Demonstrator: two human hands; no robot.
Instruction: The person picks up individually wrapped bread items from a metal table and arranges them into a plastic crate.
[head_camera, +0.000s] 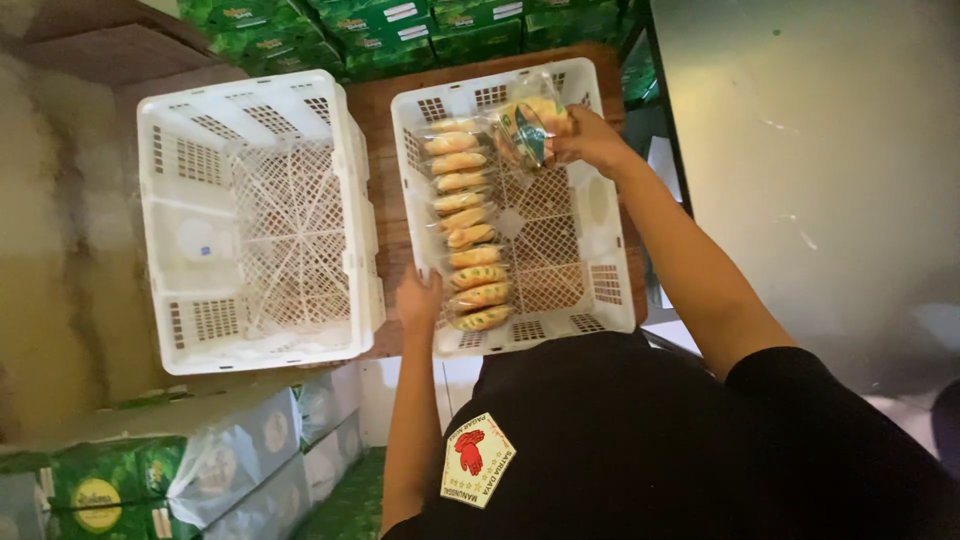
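Note:
Two white plastic crates stand side by side on a brown table. The right crate (596, 240) holds a row of clear-wrapped yellow pastry packs (468, 235) along its left side. My right hand (590, 138) reaches to the far end of this crate and grips one wrapped pastry pack (530, 125) above the row's far end. My left hand (418, 300) rests on the near left rim of the same crate, beside the nearest packs. The left crate (260, 215) shows only its lattice bottom.
Green cardboard boxes (400, 28) are stacked beyond the table. More green boxes and plastic-wrapped bundles (200, 460) lie at the lower left. A pale wall or panel (830, 170) runs along the right. My black shirt with a sewn patch (476, 460) fills the bottom.

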